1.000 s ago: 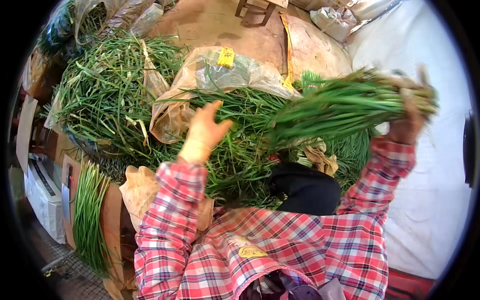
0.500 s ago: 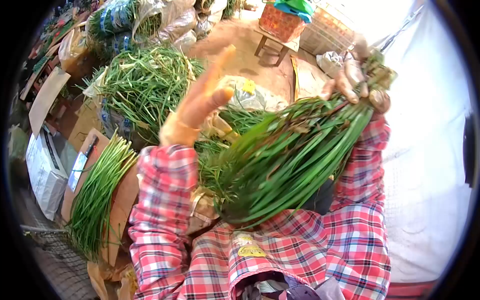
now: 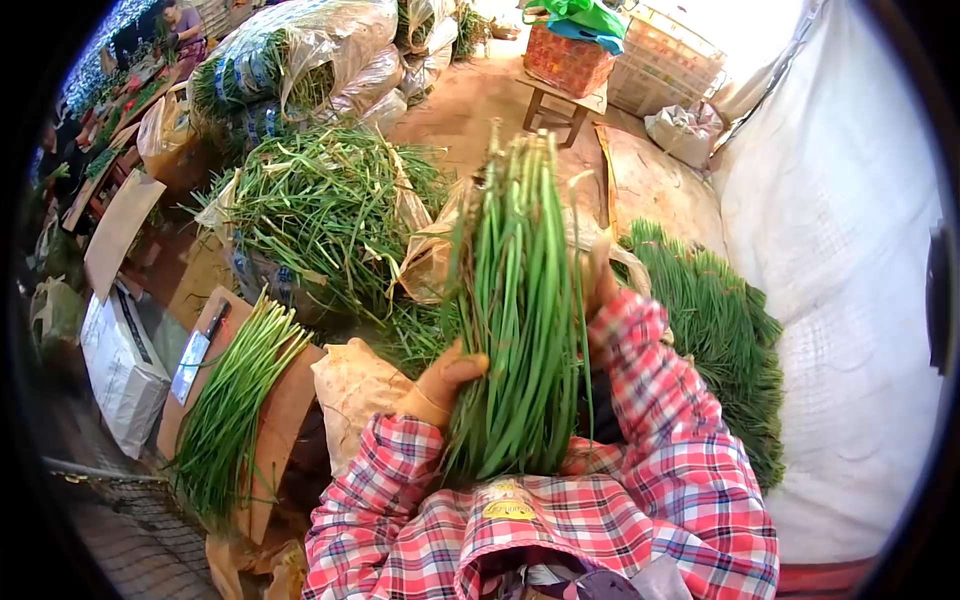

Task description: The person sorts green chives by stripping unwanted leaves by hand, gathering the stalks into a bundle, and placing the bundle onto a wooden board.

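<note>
A thick bunch of long green stalks (image 3: 522, 300) stands upright in front of my chest, pale stem ends up and leaf tips down at my plaid shirt. My left hand (image 3: 442, 382) grips its lower left side, thumb across the leaves. My right hand (image 3: 602, 278) is at the bunch's upper right side, its fingers partly hidden behind the leaves. Left of the bunch lies a big heap of loose greens (image 3: 310, 215) in a plastic bag. A smaller bundle of stalks (image 3: 240, 400) rests on cardboard at the left, beside a knife (image 3: 190, 368).
Stacked green bundles (image 3: 715, 340) lie at the right beside a white sheet (image 3: 850, 250). A red basket (image 3: 568, 60) sits on a small wooden stool (image 3: 560, 98) at the back. Wrapped bags (image 3: 340, 50) are piled behind the heap. Another person (image 3: 184, 28) is far off at the upper left.
The bunch has swung from the right to the centre and turned upright. My raised, open left hand has come down onto it. My right hand has moved lower and inward.
</note>
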The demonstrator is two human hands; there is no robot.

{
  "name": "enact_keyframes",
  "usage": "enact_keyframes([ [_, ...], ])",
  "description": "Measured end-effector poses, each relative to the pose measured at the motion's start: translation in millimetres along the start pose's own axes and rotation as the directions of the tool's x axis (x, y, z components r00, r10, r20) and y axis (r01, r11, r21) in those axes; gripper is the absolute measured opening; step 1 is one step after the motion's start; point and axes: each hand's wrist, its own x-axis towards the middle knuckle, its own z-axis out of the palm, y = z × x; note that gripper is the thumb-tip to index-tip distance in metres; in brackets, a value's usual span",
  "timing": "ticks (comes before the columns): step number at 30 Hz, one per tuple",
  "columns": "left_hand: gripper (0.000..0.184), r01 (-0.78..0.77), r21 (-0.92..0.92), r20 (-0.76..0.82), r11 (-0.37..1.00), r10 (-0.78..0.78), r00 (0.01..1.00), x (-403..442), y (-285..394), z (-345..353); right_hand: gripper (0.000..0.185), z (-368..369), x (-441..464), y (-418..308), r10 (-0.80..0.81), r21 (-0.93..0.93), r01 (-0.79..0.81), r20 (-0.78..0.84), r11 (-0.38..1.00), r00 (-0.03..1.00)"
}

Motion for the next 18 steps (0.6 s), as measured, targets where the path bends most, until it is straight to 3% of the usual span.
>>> enact_keyframes([
  [1, 0.05, -0.04, 0.043, -0.173, 0.998, 0.047, 0.984, 2.3, 0.4, -3.9, 0.106, 1.5, -12.7, 12.2, 0.075, 0.031, -0.076, 0.03, 0.997, 0.997],
  [2, 0.05, -0.03, 0.046, -0.179, 0.998, 0.038, 0.983, 4.6, 3.7, -3.1, 0.109, 3.3, -18.9, 22.4, 0.099, 0.051, -0.102, 0.045, 0.994, 0.994],
  [3, 0.046, -0.106, 0.363, -0.268, 0.926, 0.213, 0.94, 9.0, 13.7, 2.7, 0.111, 5.1, -25.1, 32.4, 0.123, 0.07, -0.127, 0.06, 0.989, 0.991],
  [4, 0.041, -0.129, 0.65, -0.286, 0.749, 0.399, 0.871, 14.4, 23.5, 9.5, 0.11, 7.0, -25.2, 44.6, 0.133, 0.069, -0.136, 0.048, 0.988, 0.99],
  [6, 0.041, -0.092, 0.372, -0.463, 0.924, 0.271, 0.844, 26.8, 35.8, 26.9, 0.103, 13.9, -25.7, 50.0, 0.157, 0.032, -0.158, 0.032, 0.987, 0.987],
  [7, 0.043, -0.147, 0.576, -0.37, 0.804, 0.417, 0.831, 38.5, 28.8, 10.4, 0.101, 8.1, -22.8, 60.3, 0.166, -0.01, -0.166, -0.02, 0.986, 0.986],
  [9, 0.045, -0.184, 0.529, -0.358, 0.828, 0.414, 0.837, 50.6, 24.6, -5.4, 0.092, 26.5, -13.1, 64.8, 0.155, -0.107, -0.17, -0.133, 0.98, 0.979],
  [10, 0.048, -0.225, 0.462, -0.351, 0.858, 0.409, 0.842, 51.8, 26.5, -2.3, 0.078, 40.9, -8.5, 68.5, 0.092, -0.118, -0.11, -0.15, 0.987, 0.984],
  [11, 0.053, -0.208, 0.484, -0.342, 0.85, 0.402, 0.849, 50.2, 30.3, 2.8, 0.07, 43.5, -5.6, 74.1, 0.108, -0.03, -0.115, -0.166, 0.993, 0.98],
  [13, 0.065, -0.148, 0.291, -0.331, 0.945, 0.244, 0.912, 43.8, 40.8, 0.7, 0.063, 42.9, -0.2, 82.3, 0.117, 0.071, -0.107, -0.171, 0.992, 0.978],
  [15, 0.089, -0.14, 0.354, -0.262, 0.925, 0.242, 0.934, 27.4, 54.4, 11.6, 0.059, 43.7, 3.8, 88.3, 0.018, 0.243, 0.023, -0.165, 0.97, 0.986],
  [18, 0.103, -0.156, 0.511, -0.242, 0.845, 0.316, 0.918, -6.1, 39.0, -2.5, 0.051, 59.1, -0.1, 71.4, -0.043, 0.344, 0.093, -0.15, 0.934, 0.988],
])
